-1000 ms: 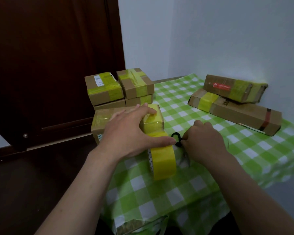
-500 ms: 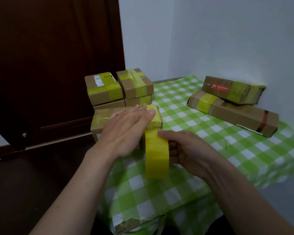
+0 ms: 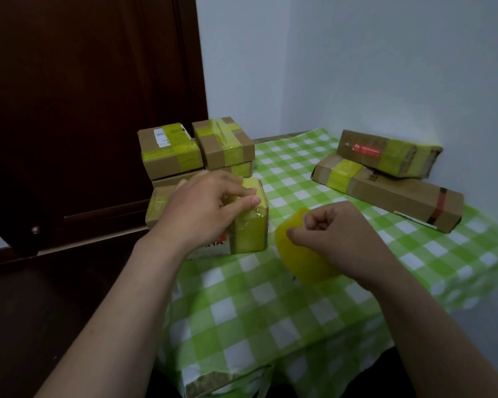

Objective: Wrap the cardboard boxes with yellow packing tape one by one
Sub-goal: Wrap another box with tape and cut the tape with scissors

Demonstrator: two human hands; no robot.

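A person's left hand rests atop a cardboard box banded in yellow tape on the checked counter. Its fingers are bent against the taped end; whether they pinch it cannot be told. Just right of those fingers, the right hand clamps the yellow tape roll. Wrapped boxes sit beyond the fingers.
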